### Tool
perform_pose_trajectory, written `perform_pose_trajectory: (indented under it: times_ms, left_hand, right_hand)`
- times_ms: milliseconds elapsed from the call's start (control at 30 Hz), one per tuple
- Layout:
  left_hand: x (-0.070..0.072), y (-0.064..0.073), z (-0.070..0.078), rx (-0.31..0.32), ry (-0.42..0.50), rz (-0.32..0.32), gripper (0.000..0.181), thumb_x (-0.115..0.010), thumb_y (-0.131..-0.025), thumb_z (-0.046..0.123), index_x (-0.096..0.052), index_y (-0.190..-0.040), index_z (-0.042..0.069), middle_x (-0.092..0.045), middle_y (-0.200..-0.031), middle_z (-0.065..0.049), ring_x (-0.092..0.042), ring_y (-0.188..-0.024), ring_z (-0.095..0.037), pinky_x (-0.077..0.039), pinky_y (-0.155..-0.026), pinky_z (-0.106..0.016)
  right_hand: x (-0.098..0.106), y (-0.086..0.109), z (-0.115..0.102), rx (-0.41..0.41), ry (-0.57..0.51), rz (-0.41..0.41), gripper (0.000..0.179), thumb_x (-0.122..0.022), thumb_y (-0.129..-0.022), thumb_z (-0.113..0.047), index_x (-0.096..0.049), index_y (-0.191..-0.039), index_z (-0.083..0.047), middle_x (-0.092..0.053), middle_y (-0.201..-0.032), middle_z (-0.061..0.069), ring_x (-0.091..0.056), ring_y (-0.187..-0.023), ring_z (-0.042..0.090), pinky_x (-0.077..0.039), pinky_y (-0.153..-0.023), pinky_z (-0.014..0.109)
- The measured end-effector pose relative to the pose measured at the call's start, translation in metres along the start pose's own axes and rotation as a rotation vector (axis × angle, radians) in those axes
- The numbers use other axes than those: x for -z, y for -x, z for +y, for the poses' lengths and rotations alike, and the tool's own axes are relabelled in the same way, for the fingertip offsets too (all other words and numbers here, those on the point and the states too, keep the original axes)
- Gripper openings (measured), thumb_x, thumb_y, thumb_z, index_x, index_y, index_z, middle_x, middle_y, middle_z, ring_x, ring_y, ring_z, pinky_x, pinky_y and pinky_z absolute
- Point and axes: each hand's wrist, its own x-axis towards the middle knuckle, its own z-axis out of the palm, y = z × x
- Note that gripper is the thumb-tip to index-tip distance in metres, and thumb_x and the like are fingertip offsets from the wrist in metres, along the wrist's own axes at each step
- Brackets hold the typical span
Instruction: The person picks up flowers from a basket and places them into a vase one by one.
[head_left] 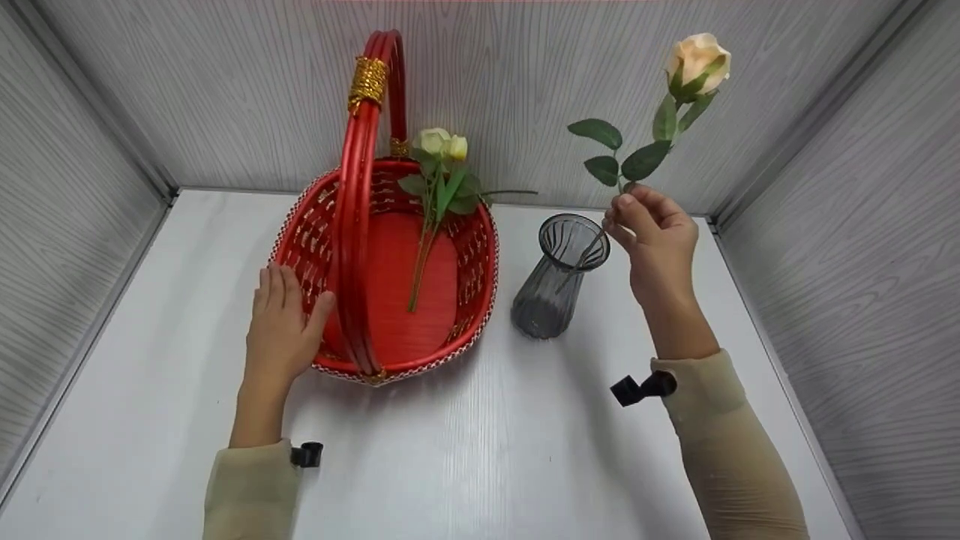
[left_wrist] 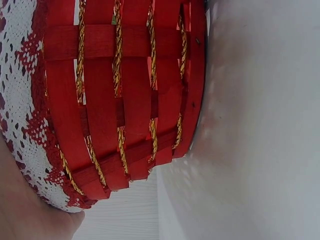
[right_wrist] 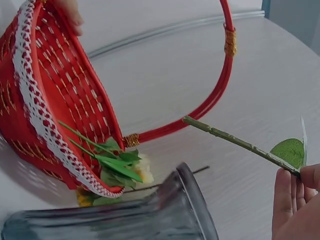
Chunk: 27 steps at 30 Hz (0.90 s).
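Observation:
My right hand (head_left: pixel 660 240) pinches the stem of a cream-peach artificial rose (head_left: pixel 697 67) between thumb and fingers, with the bloom held upward. In the head view its stem slants down across the mouth of a grey ribbed glass vase (head_left: pixel 544 304); the right wrist view shows the cut stem end (right_wrist: pixel 187 120) free in the air, apart from the vase rim (right_wrist: pixel 192 195). At the left rim of a red woven basket (head_left: pixel 397 277), my left hand (head_left: pixel 281 322) rests with straight fingers and the thumb spread apart. Part of this hand shows beside the lace trim (left_wrist: pixel 30 100).
More cream flowers (head_left: pixel 442 142) lie in the basket, their blooms against its back rim; a dark stem (head_left: pixel 510 192) sticks out to the right. The tall basket handle (head_left: pixel 356 225) arches over the basket. Grey wood-grain walls (head_left: pixel 225 82) enclose the white table (head_left: pixel 465 465).

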Motion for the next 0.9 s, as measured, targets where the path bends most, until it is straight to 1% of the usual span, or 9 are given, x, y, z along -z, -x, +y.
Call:
perform_pose_trajectory:
  times_ms: [167, 267, 367, 533, 800, 900]
  left_hand:
    - [0.001, 0.002, -0.003, 0.002, -0.002, -0.013, 0.092, -0.027, -0.100, 0.066, -0.006, -0.157, -0.003, 0.004, -0.165, -0.020, 0.007, -0.154, -0.036, 0.000, -0.124, -0.053]
    - [0.001, 0.001, -0.003, 0.000, -0.004, -0.016, 0.092, -0.027, -0.100, 0.066, -0.005, -0.157, -0.002, 0.004, -0.165, -0.020, 0.006, -0.154, -0.038, 0.000, -0.124, -0.053]
    - [0.001, 0.001, -0.004, -0.002, -0.009, -0.016, 0.092, -0.027, -0.100, 0.066, -0.005, -0.157, -0.002, 0.005, -0.165, -0.020, 0.005, -0.153, -0.039, 0.000, -0.124, -0.052]
    - [0.002, 0.001, -0.003, 0.004, -0.020, -0.017, 0.092, -0.027, -0.100, 0.066, -0.004, -0.157, -0.002, 0.004, -0.166, -0.020, 0.006, -0.154, -0.038, 0.000, -0.124, -0.052]
    - [0.000, 0.000, 0.000, 0.000, -0.010, -0.012, 0.093, -0.027, -0.100, 0.067, -0.006, -0.157, -0.003, 0.003, -0.166, -0.020, 0.006, -0.154, -0.037, -0.001, -0.124, -0.053]
    - [0.000, -0.001, 0.001, -0.007, -0.005, -0.003, 0.093, -0.028, -0.100, 0.066, -0.007, -0.157, -0.003, 0.003, -0.166, -0.020, 0.007, -0.154, -0.035, -0.001, -0.124, -0.052]
  right_hand:
    - [0.008, -0.013, -0.010, 0.025, -0.058, 0.061, 0.020, -0.073, -0.090, -0.003, -0.060, -0.103, 0.004, -0.063, -0.097, 0.016, -0.065, -0.085, 0.025, -0.059, -0.079, 0.033]
    - [0.012, -0.017, -0.014, 0.042, -0.069, 0.077, 0.018, -0.070, -0.092, -0.004, -0.060, -0.105, 0.003, -0.062, -0.100, 0.017, -0.064, -0.089, 0.025, -0.058, -0.082, 0.033]
    - [0.013, -0.021, -0.013, 0.070, -0.074, 0.078, 0.016, -0.068, -0.093, -0.003, -0.059, -0.105, 0.003, -0.061, -0.100, 0.017, -0.064, -0.089, 0.026, -0.058, -0.083, 0.033]
    - [0.014, -0.027, -0.001, 0.093, -0.023, 0.073, 0.017, -0.071, -0.091, -0.003, -0.062, -0.103, 0.004, -0.061, -0.095, 0.016, -0.065, -0.084, 0.025, -0.059, -0.080, 0.033]
    - [0.017, -0.031, 0.020, 0.066, 0.050, 0.043, 0.017, -0.075, -0.086, 0.000, -0.066, -0.099, 0.005, -0.065, -0.089, 0.015, -0.067, -0.078, 0.023, -0.061, -0.074, 0.033]
    - [0.018, -0.031, 0.024, 0.063, 0.112, 0.016, 0.017, -0.075, -0.086, -0.001, -0.066, -0.100, 0.005, -0.065, -0.090, 0.015, -0.068, -0.079, 0.022, -0.061, -0.075, 0.033]
